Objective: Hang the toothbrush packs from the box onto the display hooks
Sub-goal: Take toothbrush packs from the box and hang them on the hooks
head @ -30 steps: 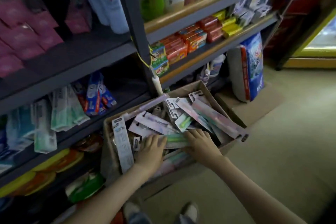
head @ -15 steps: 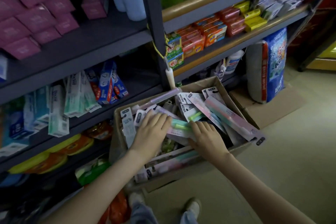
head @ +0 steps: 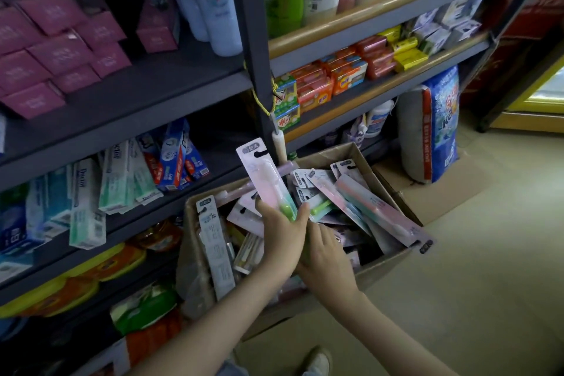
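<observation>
Head: toothbrush pack (head: 267, 177) upright, hang-hole end up

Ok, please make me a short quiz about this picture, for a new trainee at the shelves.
1. True or false: the left hand holds a pack above the box.
2. What stands to the right of the box? A) blue sack B) bucket C) stool
3. Fill in: the held pack's hang hole is at its ___ end.
Key: 1 true; 2 A; 3 top.
</observation>
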A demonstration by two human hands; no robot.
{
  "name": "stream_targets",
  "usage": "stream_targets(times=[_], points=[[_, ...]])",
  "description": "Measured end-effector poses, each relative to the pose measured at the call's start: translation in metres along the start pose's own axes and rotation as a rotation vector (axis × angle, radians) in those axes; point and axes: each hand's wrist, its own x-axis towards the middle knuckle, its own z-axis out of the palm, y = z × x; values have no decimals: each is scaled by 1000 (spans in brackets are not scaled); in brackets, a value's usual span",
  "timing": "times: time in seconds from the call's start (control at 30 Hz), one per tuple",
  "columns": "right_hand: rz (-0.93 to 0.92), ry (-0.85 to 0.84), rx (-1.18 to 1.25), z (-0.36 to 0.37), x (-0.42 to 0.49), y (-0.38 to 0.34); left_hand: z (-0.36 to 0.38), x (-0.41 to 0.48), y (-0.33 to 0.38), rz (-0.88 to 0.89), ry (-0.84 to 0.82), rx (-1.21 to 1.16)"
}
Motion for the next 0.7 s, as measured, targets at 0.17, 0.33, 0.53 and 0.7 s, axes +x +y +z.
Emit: stream_targets(times=[0.17, 0.33, 0.53, 0.7], points=[[-47, -65, 26, -15, 0, 17, 8, 17, 4, 42, 24, 56], [153, 13, 37, -37, 10, 61, 1, 21, 1, 78, -87, 157], [539, -156, -384, -43, 20, 121, -6, 27, -11, 89, -153, 272], [506, -185, -447, -44, 14, 142, -4, 27, -21, 87, -158, 312]])
